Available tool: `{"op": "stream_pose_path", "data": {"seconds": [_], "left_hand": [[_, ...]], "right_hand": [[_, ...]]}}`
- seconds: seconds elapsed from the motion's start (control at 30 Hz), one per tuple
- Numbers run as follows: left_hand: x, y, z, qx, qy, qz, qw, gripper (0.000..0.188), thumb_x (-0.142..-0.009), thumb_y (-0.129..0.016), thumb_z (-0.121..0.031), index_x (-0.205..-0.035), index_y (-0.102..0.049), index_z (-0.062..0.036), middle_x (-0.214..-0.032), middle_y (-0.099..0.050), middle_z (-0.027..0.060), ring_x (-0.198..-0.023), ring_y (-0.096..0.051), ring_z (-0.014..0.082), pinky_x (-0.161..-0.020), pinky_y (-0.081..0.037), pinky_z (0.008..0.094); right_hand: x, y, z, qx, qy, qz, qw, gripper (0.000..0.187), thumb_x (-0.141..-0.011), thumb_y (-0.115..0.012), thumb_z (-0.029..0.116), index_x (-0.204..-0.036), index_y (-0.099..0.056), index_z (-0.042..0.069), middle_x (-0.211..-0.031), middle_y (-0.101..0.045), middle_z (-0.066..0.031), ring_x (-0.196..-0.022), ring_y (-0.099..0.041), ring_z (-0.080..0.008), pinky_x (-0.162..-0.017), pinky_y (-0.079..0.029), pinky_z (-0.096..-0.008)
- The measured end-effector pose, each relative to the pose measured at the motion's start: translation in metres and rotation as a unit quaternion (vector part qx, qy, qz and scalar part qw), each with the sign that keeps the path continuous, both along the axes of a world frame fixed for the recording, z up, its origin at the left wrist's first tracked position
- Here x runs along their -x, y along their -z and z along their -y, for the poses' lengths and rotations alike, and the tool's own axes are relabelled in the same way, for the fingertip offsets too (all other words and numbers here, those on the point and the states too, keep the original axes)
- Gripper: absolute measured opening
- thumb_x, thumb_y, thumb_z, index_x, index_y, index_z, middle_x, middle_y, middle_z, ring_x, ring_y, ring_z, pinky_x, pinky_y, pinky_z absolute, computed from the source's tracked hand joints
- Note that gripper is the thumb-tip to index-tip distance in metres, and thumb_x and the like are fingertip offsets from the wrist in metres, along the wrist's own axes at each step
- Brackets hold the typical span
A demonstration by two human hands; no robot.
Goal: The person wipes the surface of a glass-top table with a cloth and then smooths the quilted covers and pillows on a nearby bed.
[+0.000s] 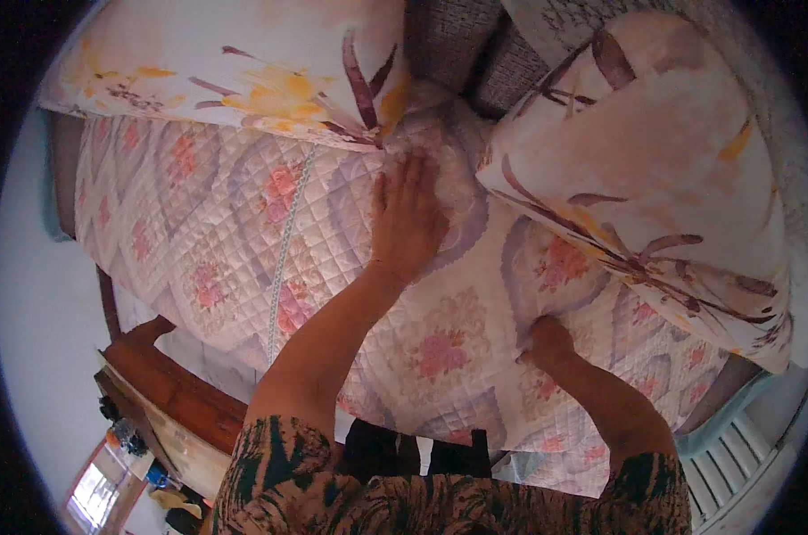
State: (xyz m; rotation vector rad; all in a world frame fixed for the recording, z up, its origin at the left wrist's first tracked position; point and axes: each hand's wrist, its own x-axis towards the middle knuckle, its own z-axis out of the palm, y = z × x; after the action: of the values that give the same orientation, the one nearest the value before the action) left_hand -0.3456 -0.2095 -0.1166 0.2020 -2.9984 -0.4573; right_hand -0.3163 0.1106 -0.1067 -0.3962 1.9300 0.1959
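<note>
Head view: two hands on a quilted bed

Head camera showed the left hand (408,218) lying flat, fingers (415,178) spread slightly apart, on the floral quilted bedspread (234,223), just beside a pale crumpled bundle (435,143). The right hand (547,339) was tucked under the edge of the large floral pillow (654,169); its fingers were hidden, so their state could not be told.

I see a brown wooden bed frame (168,383) at lower left, a grey woven cushion (449,40) at the top, and a white slatted rack (734,464) at lower right.
</note>
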Motion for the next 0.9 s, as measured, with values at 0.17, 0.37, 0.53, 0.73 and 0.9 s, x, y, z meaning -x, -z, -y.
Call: {"op": "stream_pose_path", "data": {"seconds": [0.17, 0.37, 0.53, 0.73, 0.9], "left_hand": [[0.03, -0.001, -0.002, 0.033, -0.003, -0.068, 0.997, 0.066, -0.083, -0.055, -0.036, -0.138, -0.042, -0.003, -0.147, -0.037, 0.0138, -0.136, -0.032, 0.0303, -0.11, -0.024, 0.0515], [0.041, 0.011, 0.017, 0.093, 0.039, -0.093, 0.991, 0.065, -0.084, -0.055, -0.042, -0.137, -0.044, -0.0066, -0.145, -0.038, 0.0138, -0.134, -0.034, 0.0314, -0.108, -0.028, 0.0496], [0.055, 0.019, 0.031, 0.012, 0.046, -0.112, 0.993, 0.058, -0.087, -0.054, -0.041, -0.137, -0.046, -0.0127, -0.143, -0.04, 0.0148, -0.134, -0.034, 0.0332, -0.109, -0.028, 0.0487], [0.043, 0.018, 0.009, 0.034, 0.043, -0.091, 0.994, 0.058, -0.088, -0.051, -0.042, -0.14, -0.042, -0.0181, -0.147, -0.037, 0.0116, -0.135, -0.031, 0.0329, -0.112, -0.02, 0.0494], [0.028, 0.002, 0.006, 0.058, 0.028, -0.037, 0.997, 0.064, -0.086, -0.053, -0.039, -0.142, -0.038, -0.0099, -0.148, -0.032, 0.0162, -0.137, -0.028, 0.0346, -0.112, -0.019, 0.0503]], "right_hand": [[-0.017, 0.018, -0.023, 0.075, -0.098, -0.08, 0.989, 0.075, -0.057, -0.085, 0.039, -0.114, -0.059, -0.002, -0.117, -0.057, -0.0203, -0.112, -0.055, -0.0328, -0.096, -0.045, -0.0399], [-0.006, -0.005, 0.003, 0.032, -0.035, -0.051, 0.998, 0.074, -0.058, -0.085, 0.037, -0.115, -0.058, -0.002, -0.116, -0.058, -0.0208, -0.11, -0.057, -0.0331, -0.095, -0.047, -0.0397], [-0.003, 0.0, 0.005, 0.0, -0.047, -0.037, 0.998, 0.075, -0.058, -0.084, 0.038, -0.115, -0.058, -0.003, -0.113, -0.059, -0.0213, -0.107, -0.059, -0.034, -0.093, -0.048, -0.0407], [-0.003, -0.001, 0.0, 0.013, -0.017, -0.02, 1.0, 0.078, -0.057, -0.085, 0.04, -0.117, -0.058, -0.001, -0.115, -0.059, -0.0202, -0.109, -0.058, -0.034, -0.094, -0.048, -0.0395], [0.0, -0.007, 0.014, -0.017, -0.025, -0.011, 0.999, 0.077, -0.058, -0.084, 0.041, -0.117, -0.058, -0.002, -0.12, -0.057, -0.0195, -0.114, -0.055, -0.0326, -0.095, -0.047, -0.0395]]}}
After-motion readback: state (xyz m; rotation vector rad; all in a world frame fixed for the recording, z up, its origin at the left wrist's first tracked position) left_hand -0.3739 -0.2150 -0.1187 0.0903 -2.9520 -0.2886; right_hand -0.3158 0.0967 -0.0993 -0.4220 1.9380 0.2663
